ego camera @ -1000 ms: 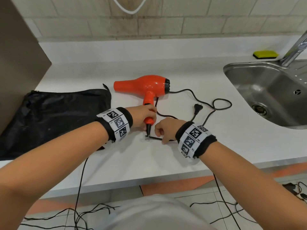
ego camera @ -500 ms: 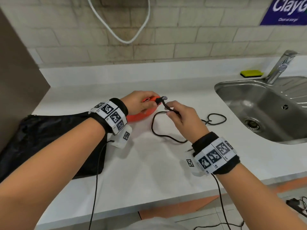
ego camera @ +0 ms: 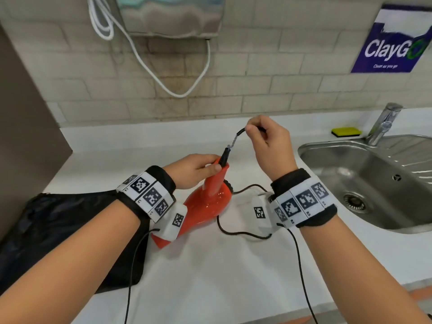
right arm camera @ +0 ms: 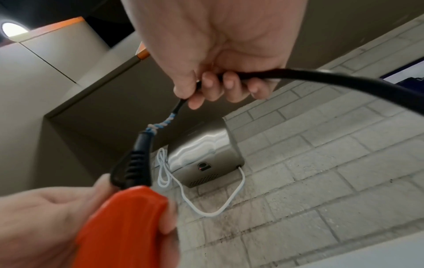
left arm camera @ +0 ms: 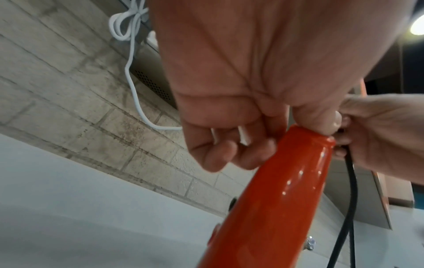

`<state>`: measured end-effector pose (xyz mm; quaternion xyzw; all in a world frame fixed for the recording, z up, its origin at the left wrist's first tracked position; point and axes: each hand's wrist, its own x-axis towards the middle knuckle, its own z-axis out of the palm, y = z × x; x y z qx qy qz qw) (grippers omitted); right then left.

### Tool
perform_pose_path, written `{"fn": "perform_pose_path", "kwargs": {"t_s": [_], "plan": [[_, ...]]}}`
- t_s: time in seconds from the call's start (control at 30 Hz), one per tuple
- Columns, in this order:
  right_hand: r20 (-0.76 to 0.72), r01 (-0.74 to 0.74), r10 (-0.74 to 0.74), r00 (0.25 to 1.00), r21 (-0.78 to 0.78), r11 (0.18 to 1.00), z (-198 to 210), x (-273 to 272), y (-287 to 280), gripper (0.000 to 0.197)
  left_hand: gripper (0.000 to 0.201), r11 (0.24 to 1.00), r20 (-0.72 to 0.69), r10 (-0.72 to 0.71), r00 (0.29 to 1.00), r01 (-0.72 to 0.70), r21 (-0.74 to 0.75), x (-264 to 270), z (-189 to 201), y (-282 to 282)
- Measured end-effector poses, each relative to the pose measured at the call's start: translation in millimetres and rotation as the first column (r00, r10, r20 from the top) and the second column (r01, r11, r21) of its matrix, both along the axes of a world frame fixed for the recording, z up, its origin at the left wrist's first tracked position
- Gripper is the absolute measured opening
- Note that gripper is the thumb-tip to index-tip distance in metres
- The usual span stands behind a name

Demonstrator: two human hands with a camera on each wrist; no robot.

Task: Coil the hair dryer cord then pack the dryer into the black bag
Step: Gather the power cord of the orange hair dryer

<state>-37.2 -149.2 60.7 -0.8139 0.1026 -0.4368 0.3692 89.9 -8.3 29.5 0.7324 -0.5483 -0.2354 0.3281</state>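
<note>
The orange hair dryer (ego camera: 205,206) stands tilted with its handle (left arm camera: 286,190) pointing up and its body near the white counter. My left hand (ego camera: 198,169) grips the top of the handle (right arm camera: 119,226). My right hand (ego camera: 268,141) pinches the black cord (right arm camera: 298,74) just past the strain relief (right arm camera: 135,163), where twisted bare inner wires (right arm camera: 160,124) show. The rest of the cord (ego camera: 243,232) loops on the counter under my right wrist. The black bag (ego camera: 58,235) lies flat at the left.
A steel sink (ego camera: 374,178) with a tap (ego camera: 383,122) and a yellow sponge (ego camera: 346,131) is at the right. A metal hand dryer (ego camera: 170,15) with a white cable (ego camera: 187,92) hangs on the tiled wall. A brown panel (ego camera: 25,136) borders the counter's left end.
The dryer went from lying flat to handle-up, lifted by my left hand. My right hand rose with the cord, pulling it taut above the handle. The head camera tilted up.
</note>
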Motion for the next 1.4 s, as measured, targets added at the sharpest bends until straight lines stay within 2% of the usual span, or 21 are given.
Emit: {"fn": "perform_pose_path", "kwargs": {"t_s": [0.1,0.17,0.23,0.33,0.43,0.5,0.7,0.87,0.93,1.0,1.07,1.2,1.27,1.33,1.4], "plan": [[-0.039,-0.02,0.021,0.999,0.023,1.0,-0.6,12.4,-1.6,0.01,0.033,1.0,0.019,-0.001,1.0,0.001,0.029,7.2,6.6,5.6],[-0.06,-0.006,0.006,0.998,0.007,1.0,-1.1,19.0,1.4,0.013,0.024,0.999,0.016,0.004,1.0,-0.004,0.04,10.4,12.1,7.5],[-0.077,0.02,-0.021,0.997,-0.013,1.0,-0.8,24.5,4.0,0.014,0.024,0.999,-0.009,0.003,1.0,-0.003,0.035,10.8,16.5,6.9],[-0.129,0.046,-0.063,0.99,-0.124,0.991,-0.6,30.0,7.2,0.017,0.037,0.991,-0.162,0.038,0.986,-0.059,-0.124,8.7,21.5,0.6],[-0.182,0.029,-0.059,0.982,-0.166,0.986,-1.5,34.8,8.8,0.018,0.031,0.929,-0.306,0.064,0.95,-0.169,-0.328,2.1,31.8,-10.3],[-0.19,0.015,-0.042,0.981,-0.139,0.99,-0.6,36.5,9.0,0.019,0.031,0.907,-0.36,0.047,0.932,-0.191,-0.375,0.8,38.3,-16.8],[-0.194,0.025,-0.057,0.979,-0.164,0.986,5.3,34.6,1.9,0.011,0.03,0.926,-0.598,0.015,0.802,-0.237,-0.294,3.7,48.1,-24.7],[-0.185,0.076,-0.123,0.975,-0.243,0.967,13.8,32.8,-0.1,0.014,0.027,0.954,-0.5,0.007,0.866,-0.156,-0.257,1.5,47.1,-29.1],[-0.204,0.109,-0.17,0.964,-0.281,0.954,14.3,34.9,-0.2,0.016,0.028,0.954,-0.492,0.031,0.87,-0.172,-0.245,2.0,47.5,-31.6],[-0.225,0.104,-0.173,0.959,-0.29,0.951,10.0,37.9,-1.2,0.018,0.03,0.948,-0.534,0.064,0.843,-0.219,-0.232,3.8,48.3,-33.0],[-0.233,0.049,-0.116,0.965,-0.277,0.96,2.8,40.1,-3.2,0.018,0.031,0.938,-0.592,0.077,0.802,-0.26,-0.231,6.9,48.4,-32.8],[-0.307,-0.043,-0.057,0.95,-0.309,0.95,-9.7,36.0,-3.9,0.04,0.032,0.925,-0.684,0.099,0.723,-0.321,-0.205,13.3,51.5,-29.7],[-0.321,-0.047,-0.055,0.945,-0.301,0.953,-11.4,33.3,-3.6,0.042,0.037,0.939,-0.683,0.122,0.72,-0.306,-0.154,14.6,54.5,-29.4],[-0.291,-0.023,-0.063,0.955,-0.283,0.959,-8.8,33.6,-4.4,0.037,0.041,0.963,-0.653,0.128,0.747,-0.252,-0.1,13.3,56.9,-30.6],[-0.261,0.016,-0.088,0.961,-0.269,0.963,-2.4,37.8,-6.5,0.033,0.036,0.98,-0.652,0.1,0.751,-0.19,-0.068,10.1,57.4,-33.0]]}}
